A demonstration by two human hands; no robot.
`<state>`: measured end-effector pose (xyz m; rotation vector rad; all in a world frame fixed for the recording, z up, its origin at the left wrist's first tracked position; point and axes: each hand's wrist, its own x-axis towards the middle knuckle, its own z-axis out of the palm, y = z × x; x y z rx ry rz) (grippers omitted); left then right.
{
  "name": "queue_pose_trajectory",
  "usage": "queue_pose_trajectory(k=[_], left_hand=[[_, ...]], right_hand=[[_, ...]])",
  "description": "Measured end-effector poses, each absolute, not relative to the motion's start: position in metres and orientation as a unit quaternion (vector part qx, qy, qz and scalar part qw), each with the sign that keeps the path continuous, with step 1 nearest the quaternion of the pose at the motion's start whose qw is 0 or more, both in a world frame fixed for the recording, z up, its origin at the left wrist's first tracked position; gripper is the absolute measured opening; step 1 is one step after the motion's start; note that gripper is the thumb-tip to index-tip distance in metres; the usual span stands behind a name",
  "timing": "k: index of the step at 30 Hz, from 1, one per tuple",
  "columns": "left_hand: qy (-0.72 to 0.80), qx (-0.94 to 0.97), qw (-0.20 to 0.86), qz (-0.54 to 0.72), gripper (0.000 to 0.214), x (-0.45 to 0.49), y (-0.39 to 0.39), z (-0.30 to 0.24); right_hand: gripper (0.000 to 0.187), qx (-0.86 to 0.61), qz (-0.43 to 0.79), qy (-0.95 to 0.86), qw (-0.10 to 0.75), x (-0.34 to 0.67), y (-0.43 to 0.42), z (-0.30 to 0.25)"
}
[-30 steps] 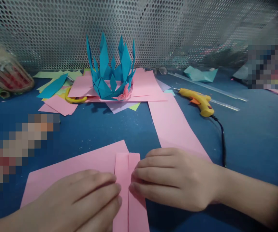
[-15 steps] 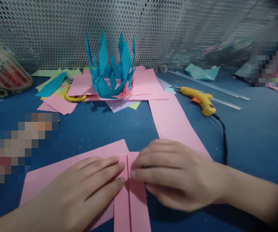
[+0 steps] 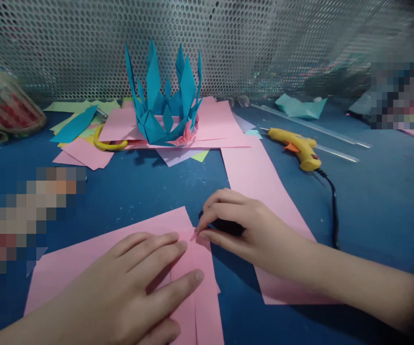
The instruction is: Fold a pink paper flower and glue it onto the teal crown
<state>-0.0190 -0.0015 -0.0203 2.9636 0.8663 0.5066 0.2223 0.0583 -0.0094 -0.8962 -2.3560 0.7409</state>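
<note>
A folded strip of pink paper point(image 3: 207, 297) lies on the blue table, its crease running toward me. My left hand point(image 3: 131, 282) rests over it with the fingers spread, pressing on the paper. At the strip's far end, my right hand point(image 3: 250, 230) pinches a small edge of the pink paper between thumb and fingertips. Under the left hand is a larger pink sheet point(image 3: 84, 251), partly covered by that hand and the strip. A long pink sheet point(image 3: 264, 182) passes beneath my right forearm.
A blue folded-paper crown point(image 3: 154, 115) with a pink paper flower stands on pink sheets at the back. To the right lie a yellow glue gun point(image 3: 300, 146) and clear glue sticks point(image 3: 311, 124). A jar point(image 3: 7, 98) and paper scraps point(image 3: 84, 153) are on the left.
My right hand has drawn its fingers into a pinch at the strip's far edge. The left thumb and fingers have spread to the right across the strip.
</note>
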Motion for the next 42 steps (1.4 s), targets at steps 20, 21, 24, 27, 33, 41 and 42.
queue_pose_trajectory(k=[20, 21, 24, 27, 33, 41, 42], left_hand=[[0.250, 0.955, -0.039, 0.154, 0.038, -0.014, -0.001, -0.022], [0.249, 0.956, -0.038, 0.152, 0.038, -0.014, -0.001, -0.022], [0.251, 0.955, -0.037, 0.152, 0.037, -0.014, -0.001, -0.021], [0.252, 0.957, -0.030, 0.142, 0.036, -0.016, -0.001, -0.019], [0.263, 0.957, -0.007, 0.122, 0.041, -0.020, 0.000, -0.015], [0.241, 0.965, 0.006, 0.107, 0.040, -0.018, 0.003, -0.012], [0.244, 0.964, 0.008, 0.104, 0.040, -0.018, 0.004, -0.012]], right_hand=[[0.008, -0.370, 0.184, -0.878, 0.240, 0.218, 0.053, -0.012], [0.009, -0.370, 0.179, -0.880, 0.238, 0.218, 0.053, -0.012], [0.009, -0.370, 0.161, -0.884, 0.236, 0.218, 0.053, -0.012], [0.011, -0.370, 0.139, -0.888, 0.235, 0.217, 0.056, -0.013], [0.015, -0.367, 0.123, -0.891, 0.238, 0.217, 0.061, -0.014], [0.017, -0.389, 0.194, -0.867, 0.243, 0.217, 0.065, -0.014], [0.017, -0.394, 0.202, -0.863, 0.242, 0.217, 0.066, -0.014]])
